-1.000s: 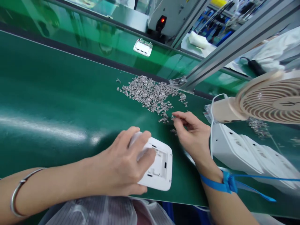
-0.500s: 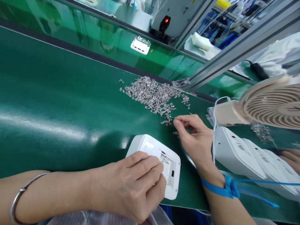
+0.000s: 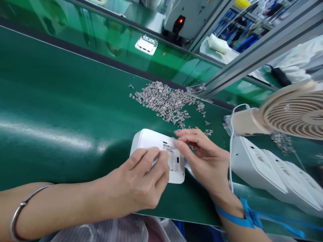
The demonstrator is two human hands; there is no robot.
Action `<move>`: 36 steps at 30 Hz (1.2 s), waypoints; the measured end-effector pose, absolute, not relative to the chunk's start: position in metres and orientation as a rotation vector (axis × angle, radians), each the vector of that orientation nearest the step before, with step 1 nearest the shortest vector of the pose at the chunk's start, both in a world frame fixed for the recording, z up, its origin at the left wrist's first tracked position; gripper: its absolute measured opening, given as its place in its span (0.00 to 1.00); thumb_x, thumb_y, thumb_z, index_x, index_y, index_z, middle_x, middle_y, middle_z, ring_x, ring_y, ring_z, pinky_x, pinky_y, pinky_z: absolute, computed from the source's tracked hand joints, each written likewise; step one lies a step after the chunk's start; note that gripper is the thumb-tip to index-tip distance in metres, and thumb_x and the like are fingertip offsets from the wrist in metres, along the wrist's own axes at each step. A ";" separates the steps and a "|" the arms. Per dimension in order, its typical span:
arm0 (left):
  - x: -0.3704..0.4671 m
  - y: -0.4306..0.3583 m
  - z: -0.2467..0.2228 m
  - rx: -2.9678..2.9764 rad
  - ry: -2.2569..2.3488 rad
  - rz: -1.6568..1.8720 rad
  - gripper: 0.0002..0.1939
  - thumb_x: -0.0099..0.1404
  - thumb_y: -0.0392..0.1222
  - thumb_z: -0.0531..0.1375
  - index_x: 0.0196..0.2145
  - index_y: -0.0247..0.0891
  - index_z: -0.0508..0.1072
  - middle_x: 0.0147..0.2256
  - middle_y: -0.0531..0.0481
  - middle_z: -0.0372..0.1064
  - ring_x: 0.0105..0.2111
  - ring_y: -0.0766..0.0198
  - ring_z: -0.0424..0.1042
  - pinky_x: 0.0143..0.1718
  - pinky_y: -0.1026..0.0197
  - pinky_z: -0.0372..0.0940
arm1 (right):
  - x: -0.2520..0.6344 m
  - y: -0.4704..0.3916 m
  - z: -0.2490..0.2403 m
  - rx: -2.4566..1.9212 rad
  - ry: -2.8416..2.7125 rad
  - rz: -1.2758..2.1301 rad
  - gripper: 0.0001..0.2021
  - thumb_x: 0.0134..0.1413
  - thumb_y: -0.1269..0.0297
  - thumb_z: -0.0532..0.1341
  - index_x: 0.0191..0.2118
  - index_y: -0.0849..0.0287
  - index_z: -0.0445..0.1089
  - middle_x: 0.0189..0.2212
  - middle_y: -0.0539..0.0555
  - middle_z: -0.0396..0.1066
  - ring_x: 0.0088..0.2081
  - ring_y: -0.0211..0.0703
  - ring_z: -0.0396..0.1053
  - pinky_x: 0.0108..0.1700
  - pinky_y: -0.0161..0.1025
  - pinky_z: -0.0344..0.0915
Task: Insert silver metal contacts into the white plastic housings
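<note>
A white plastic housing (image 3: 141,143) lies tilted on the green table, its recess with small metal parts facing up. My left hand (image 3: 145,179) lies over its near left part with curled fingers; what the fingertips hold is hidden. My right hand (image 3: 202,154) is at the housing's right edge, thumb and index finger pinched together near the recess; anything between them is too small to name. Beyond the hands spreads a pile of small metal clips (image 3: 164,101). A blue strap (image 3: 234,215) circles my right wrist.
White housings (image 3: 259,164) stand in a row at the right, beside a beige fan (image 3: 295,109) and its white cable. A metal post (image 3: 252,50) rises behind. Past the dark ledge, a white part (image 3: 146,45) lies on a green conveyor.
My right hand has moved left from the clips to the housing. My left hand and the housing have shifted up and slightly left. The other person's hand at the right is no longer clearly visible.
</note>
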State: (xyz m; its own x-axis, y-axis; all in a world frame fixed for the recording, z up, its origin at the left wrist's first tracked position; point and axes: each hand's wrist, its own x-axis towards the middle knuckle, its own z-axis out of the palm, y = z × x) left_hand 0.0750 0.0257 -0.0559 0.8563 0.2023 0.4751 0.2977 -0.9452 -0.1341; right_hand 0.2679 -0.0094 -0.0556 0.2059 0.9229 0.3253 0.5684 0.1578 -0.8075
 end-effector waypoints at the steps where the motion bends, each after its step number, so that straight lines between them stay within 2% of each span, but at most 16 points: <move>1: 0.075 0.025 -0.055 -2.822 -0.399 -0.690 0.14 0.64 0.43 0.55 0.44 0.32 0.71 0.48 0.44 0.69 0.47 0.54 0.67 0.47 0.56 0.59 | 0.268 -0.009 -0.055 -1.518 -1.483 0.468 0.06 0.51 0.75 0.60 0.30 0.55 0.69 0.31 0.51 0.68 0.39 0.42 0.67 0.41 0.41 0.63; 6: 0.074 0.023 -0.056 -2.791 -0.442 -0.663 0.15 0.64 0.44 0.55 0.44 0.32 0.71 0.48 0.44 0.69 0.47 0.53 0.67 0.48 0.55 0.58 | 0.269 -0.009 -0.055 -1.508 -1.481 0.539 0.06 0.52 0.74 0.60 0.30 0.55 0.70 0.33 0.52 0.69 0.39 0.42 0.67 0.38 0.40 0.64; 27: 0.074 0.017 -0.054 -2.732 -0.504 -0.621 0.13 0.64 0.44 0.56 0.41 0.33 0.71 0.46 0.44 0.70 0.45 0.52 0.69 0.45 0.54 0.59 | 0.272 -0.011 -0.051 -1.501 -1.574 0.689 0.06 0.53 0.73 0.60 0.31 0.54 0.71 0.37 0.53 0.69 0.43 0.44 0.67 0.40 0.41 0.64; 32: 0.072 0.016 -0.052 -2.745 -0.488 -0.534 0.16 0.65 0.44 0.54 0.46 0.32 0.70 0.49 0.43 0.68 0.47 0.51 0.67 0.45 0.54 0.59 | 0.274 -0.011 -0.049 -1.521 -1.662 0.682 0.05 0.54 0.72 0.59 0.31 0.55 0.70 0.38 0.54 0.69 0.43 0.44 0.67 0.38 0.40 0.64; 36: 0.073 0.016 -0.051 -2.751 -0.522 -0.411 0.19 0.66 0.45 0.51 0.52 0.35 0.66 0.54 0.47 0.64 0.50 0.54 0.64 0.46 0.57 0.57 | 0.274 -0.011 -0.050 -1.528 -1.695 0.620 0.06 0.54 0.73 0.58 0.33 0.55 0.69 0.37 0.54 0.68 0.42 0.43 0.68 0.40 0.41 0.64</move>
